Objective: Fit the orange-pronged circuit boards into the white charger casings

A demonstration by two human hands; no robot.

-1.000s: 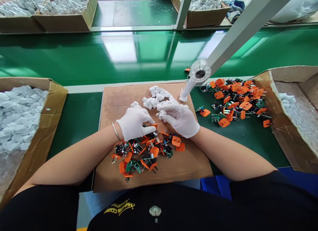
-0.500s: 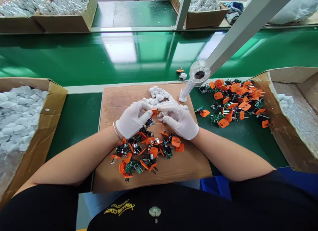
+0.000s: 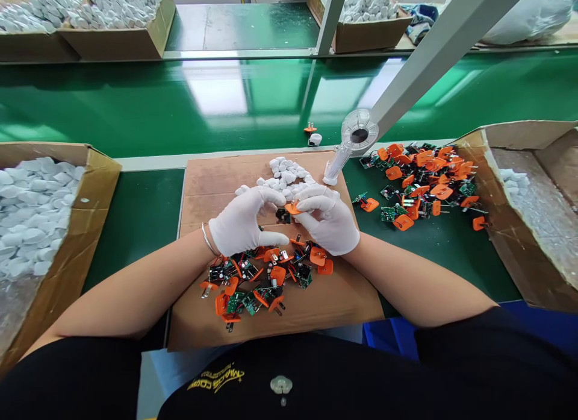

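White gloves cover both hands above a brown cardboard sheet (image 3: pixel 334 299). In my right hand (image 3: pixel 329 220), pinched between thumb and fingers, is an orange plug plate (image 3: pixel 292 208); a dark circuit board (image 3: pixel 283 216) hangs beside it. My left hand (image 3: pixel 247 220) holds nothing, its thumb and fingers spread apart just left of that board. Below the hands lies a pile of orange plug plates with wired circuit boards (image 3: pixel 277 275), some showing metal prongs. Small white plastic housings (image 3: pixel 286 172) are heaped just beyond my fingers.
A clear plastic fan-like piece (image 3: pixel 356 134) stands by a slanting metal post (image 3: pixel 406 64). More orange plug assemblies (image 3: pixel 424 179) lie to the right. Cardboard boxes flank me at left (image 3: pixel 97 191) and right (image 3: pixel 497 215). A plug plate and white housing (image 3: pixel 315 140) sit on the green conveyor (image 3: pixel 149 106).
My left hand has let go of the orange plug plate and opened. My right hand now holds the plate. On the conveyor, the plug plate and housing have shifted left.
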